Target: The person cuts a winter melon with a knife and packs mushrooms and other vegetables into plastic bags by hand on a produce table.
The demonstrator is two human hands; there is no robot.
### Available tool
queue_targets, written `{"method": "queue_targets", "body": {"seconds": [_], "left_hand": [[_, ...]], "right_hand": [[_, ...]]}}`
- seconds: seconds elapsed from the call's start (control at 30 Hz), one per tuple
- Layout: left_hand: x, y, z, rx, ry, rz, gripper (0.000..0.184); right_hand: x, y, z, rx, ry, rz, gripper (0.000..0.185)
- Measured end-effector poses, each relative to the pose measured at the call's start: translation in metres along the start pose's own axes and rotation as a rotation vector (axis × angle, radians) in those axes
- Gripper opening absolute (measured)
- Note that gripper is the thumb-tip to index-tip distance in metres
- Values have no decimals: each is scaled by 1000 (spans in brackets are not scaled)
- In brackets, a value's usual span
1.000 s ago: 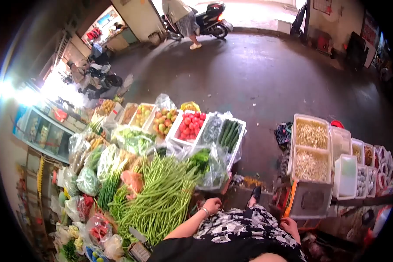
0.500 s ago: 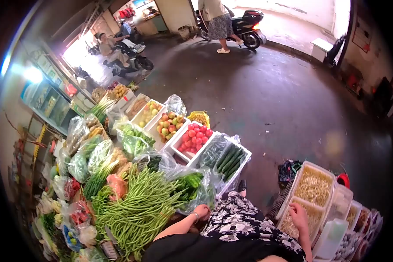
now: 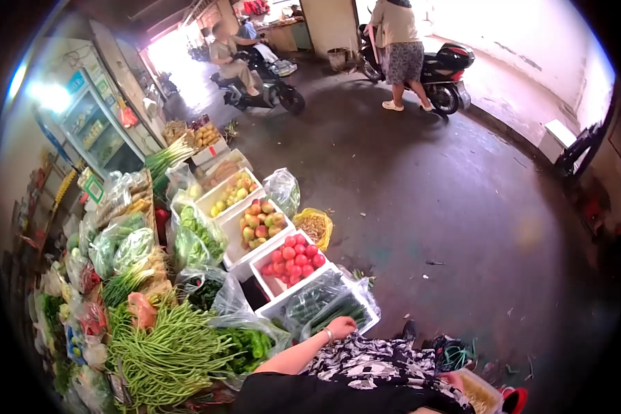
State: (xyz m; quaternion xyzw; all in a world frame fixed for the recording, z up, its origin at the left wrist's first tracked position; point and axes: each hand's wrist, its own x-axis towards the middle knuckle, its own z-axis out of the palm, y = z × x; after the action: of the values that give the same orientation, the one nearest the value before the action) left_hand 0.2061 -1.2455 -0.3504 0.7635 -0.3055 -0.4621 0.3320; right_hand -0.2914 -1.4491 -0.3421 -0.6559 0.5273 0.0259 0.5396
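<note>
A: Where did the left hand lie?

B: It lay over the near side of the white box of cucumbers, with a bracelet at the wrist. The fingers were loosely curled, the opening narrow. No object showed in the grasp, though the palm was hidden; contact with the box could not be told.

A: And the right hand?

B: It lay against or just above the patterned skirt, near the rim of a pale tub. Its fingers were mostly hidden, so neither their spread nor any hold could be told.

A: What surrounded the hands?

B: Ahead and to the left of the left hand were tomatoes in a white box, with round fruit beyond. Directly left of it were green peppers in clear plastic, then a heap of long beans.

A: What appeared done, and what left?

B: As a judgement, the produce was already set out in boxes and bags. None was visibly lifted by either hand, and clear plastic partly covered the cucumbers. What remained could not be told.
</note>
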Motion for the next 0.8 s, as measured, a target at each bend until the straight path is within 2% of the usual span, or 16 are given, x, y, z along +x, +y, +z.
{"method": "queue_targets", "body": {"seconds": [0.07, 0.17, 0.23, 0.27, 0.3, 0.33, 0.37, 0.43, 0.5, 0.53, 0.6, 0.63, 0.7, 0.73, 0.77, 0.8], "left_hand": [[26, 56, 3, -203, 88, -88, 22], [83, 38, 31, -103, 282, -84, 22], [82, 34, 40, -104, 310, -263, 21], [74, 32, 44, -171, 286, -381, 20], [76, -21, 59, -124, 240, -267, 20], [69, -67, 76, 14, 311, -14, 23], [47, -3, 62, -82, 364, -522, 24], [26, -26, 62, -53, 392, -531, 26], [21, -80, 74, 260, 280, -481, 25], [18, -63, 64, 62, 219, -590, 26], [34, -35, 45, -153, 258, -789, 28], [44, -27, 35, -434, 386, -714, 26], [108, -41, 4, 386, 166, -417, 27], [143, -30, -26, 556, 53, -339, 28], [176, -24, -44, 202, 366, -374, 29], [219, 3, -89, 241, 256, -390, 31]], "right_hand": [[38, 39, -57, -178, -31, 99, 20], [138, 98, -132, -344, -49, 75, 19], [176, 11, -159, -495, -66, -105, 17], [177, -87, -155, -590, 30, -297, 16], [215, -127, -166, -722, -90, -292, 21], [238, -177, -168, -612, -35, -333, 21], [284, -196, -168, -449, -70, -297, 23], [346, -277, -162, -477, -101, -386, 25], [381, -362, -151, -361, -141, -376, 25], [395, -389, -146, -236, -163, -346, 25], [438, -400, -137, -69, -230, -322, 28], [456, -407, -134, -50, -261, -233, 29], [494, -389, -130, -120, -313, -126, 30], [530, -354, -129, -188, -362, -60, 31], [522, -367, -125, -162, -363, 57, 26], [519, -382, -126, -329, -441, 25, 20]]}}
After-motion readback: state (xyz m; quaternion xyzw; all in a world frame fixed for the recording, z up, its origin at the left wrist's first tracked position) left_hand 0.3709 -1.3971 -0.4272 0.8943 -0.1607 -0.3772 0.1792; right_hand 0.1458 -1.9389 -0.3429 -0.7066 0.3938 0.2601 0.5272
